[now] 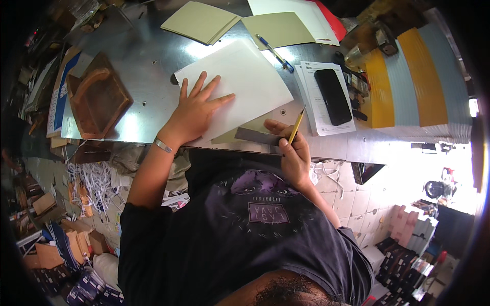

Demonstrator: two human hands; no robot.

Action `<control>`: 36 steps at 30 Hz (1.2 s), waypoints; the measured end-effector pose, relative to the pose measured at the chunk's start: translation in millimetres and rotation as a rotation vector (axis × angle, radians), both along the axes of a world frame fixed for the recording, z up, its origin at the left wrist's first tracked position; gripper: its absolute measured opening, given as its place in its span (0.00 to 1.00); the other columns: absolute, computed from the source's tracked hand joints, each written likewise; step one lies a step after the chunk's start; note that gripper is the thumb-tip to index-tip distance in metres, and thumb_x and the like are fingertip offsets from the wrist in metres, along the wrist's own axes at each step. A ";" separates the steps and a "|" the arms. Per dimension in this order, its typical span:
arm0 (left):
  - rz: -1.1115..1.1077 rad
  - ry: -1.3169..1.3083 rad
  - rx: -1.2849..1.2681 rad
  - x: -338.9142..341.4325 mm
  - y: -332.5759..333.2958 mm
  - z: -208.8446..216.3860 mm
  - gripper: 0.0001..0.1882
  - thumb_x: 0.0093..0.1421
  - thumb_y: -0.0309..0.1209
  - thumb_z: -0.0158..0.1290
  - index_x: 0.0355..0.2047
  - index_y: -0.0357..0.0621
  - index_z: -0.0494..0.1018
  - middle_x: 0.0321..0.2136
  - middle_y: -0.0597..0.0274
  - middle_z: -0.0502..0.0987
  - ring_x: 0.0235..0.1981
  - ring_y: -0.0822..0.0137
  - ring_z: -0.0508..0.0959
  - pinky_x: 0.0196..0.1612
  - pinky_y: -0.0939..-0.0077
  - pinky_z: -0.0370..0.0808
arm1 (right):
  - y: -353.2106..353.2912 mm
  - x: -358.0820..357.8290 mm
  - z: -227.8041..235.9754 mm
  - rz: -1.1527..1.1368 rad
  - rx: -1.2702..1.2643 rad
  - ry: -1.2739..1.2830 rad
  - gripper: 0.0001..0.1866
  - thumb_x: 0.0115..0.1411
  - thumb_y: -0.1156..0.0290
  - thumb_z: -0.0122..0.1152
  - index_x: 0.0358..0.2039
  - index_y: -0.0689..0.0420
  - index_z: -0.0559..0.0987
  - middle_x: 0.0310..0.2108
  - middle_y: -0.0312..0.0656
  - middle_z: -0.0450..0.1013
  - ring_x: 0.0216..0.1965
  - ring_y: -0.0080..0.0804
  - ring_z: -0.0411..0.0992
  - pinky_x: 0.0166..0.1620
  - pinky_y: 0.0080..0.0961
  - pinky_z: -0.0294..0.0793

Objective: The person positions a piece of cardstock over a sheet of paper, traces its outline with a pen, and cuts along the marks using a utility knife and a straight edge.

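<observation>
My left hand [196,113] lies flat with fingers spread on a large white sheet of paper [252,76], which sits at a slant on the metal tabletop [145,120]. Near the table's front edge, my right hand [296,155] is closed round a yellow pencil [297,124], its tip pointing up and away. That same hand also grips a flat grey metal ruler [256,137], which reaches left over the paper's near corner. A greenish-grey board [229,136] shows partly from under the sheet.
Beyond the sheet lie greenish-grey boards [201,23] and a blue pen [275,53]. To the right, a black phone [333,97] rests on printed papers [312,76], beside tall yellow and pale-blue stacks [377,94]. A brown handled wooden block [99,97] stands at left.
</observation>
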State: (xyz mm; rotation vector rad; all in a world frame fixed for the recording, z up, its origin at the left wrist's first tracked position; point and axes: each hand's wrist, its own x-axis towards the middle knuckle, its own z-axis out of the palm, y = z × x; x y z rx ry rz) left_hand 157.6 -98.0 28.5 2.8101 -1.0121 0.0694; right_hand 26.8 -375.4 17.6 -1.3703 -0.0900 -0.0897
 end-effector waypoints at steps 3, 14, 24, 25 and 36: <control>-0.016 -0.023 -0.021 9.2 2.2 -2.7 0.26 0.72 0.33 0.50 0.68 0.71 0.75 0.78 0.53 0.59 0.79 0.40 0.53 0.77 0.26 0.44 | 4.9 -0.9 -2.8 0.044 0.102 -0.007 0.06 0.73 0.73 0.55 0.42 0.64 0.74 0.64 0.59 0.74 0.67 0.44 0.70 0.71 0.41 0.63; -0.013 0.120 -0.172 -50.8 6.4 -6.3 0.40 0.66 0.60 0.56 0.74 0.59 0.67 0.78 0.44 0.56 0.78 0.36 0.54 0.77 0.31 0.44 | 0.5 13.9 -5.9 -0.072 0.002 -0.093 0.06 0.72 0.74 0.53 0.46 0.61 0.73 0.68 0.59 0.71 0.72 0.45 0.65 0.76 0.44 0.55; -0.046 0.107 -0.193 -53.5 7.8 -5.5 0.38 0.67 0.53 0.59 0.74 0.57 0.67 0.77 0.45 0.59 0.78 0.38 0.57 0.78 0.32 0.47 | -18.6 63.1 9.2 -0.123 -0.168 -0.045 0.08 0.73 0.74 0.54 0.47 0.65 0.76 0.65 0.56 0.74 0.65 0.37 0.70 0.70 0.36 0.61; -0.044 0.108 -0.196 -53.5 7.8 -5.7 0.38 0.67 0.53 0.59 0.74 0.57 0.68 0.77 0.46 0.59 0.78 0.39 0.57 0.78 0.33 0.47 | -18.9 65.3 6.7 -0.104 -0.163 -0.070 0.08 0.73 0.74 0.54 0.48 0.65 0.76 0.65 0.56 0.75 0.64 0.35 0.70 0.68 0.34 0.63; -0.038 0.118 -0.343 -61.6 -0.6 -8.3 0.39 0.64 0.54 0.63 0.72 0.55 0.69 0.77 0.42 0.57 0.77 0.35 0.57 0.78 0.34 0.48 | -39.9 72.1 23.1 -0.117 -0.139 -0.038 0.06 0.73 0.74 0.54 0.42 0.63 0.75 0.54 0.56 0.81 0.44 0.30 0.79 0.52 0.28 0.78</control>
